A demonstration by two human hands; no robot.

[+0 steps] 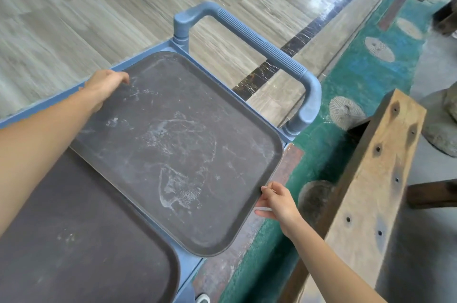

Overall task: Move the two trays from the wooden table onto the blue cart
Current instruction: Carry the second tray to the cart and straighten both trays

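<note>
A dark, scuffed rectangular tray point(173, 144) lies over the top of the blue cart point(190, 268), beside the cart's handle point(257, 37). My left hand point(103, 85) grips its far left edge and my right hand point(277, 203) grips its near right edge. Its near left edge overlaps a second dark tray point(74, 240), which rests on the cart at the lower left. The held tray's right corner juts slightly past the cart's rim.
A wooden table edge point(371, 179) with knots and holes runs along the right. Between it and the cart is a green floor strip point(366, 80) set with round stones. Pale wood-look flooring point(99, 5) spreads beyond the cart.
</note>
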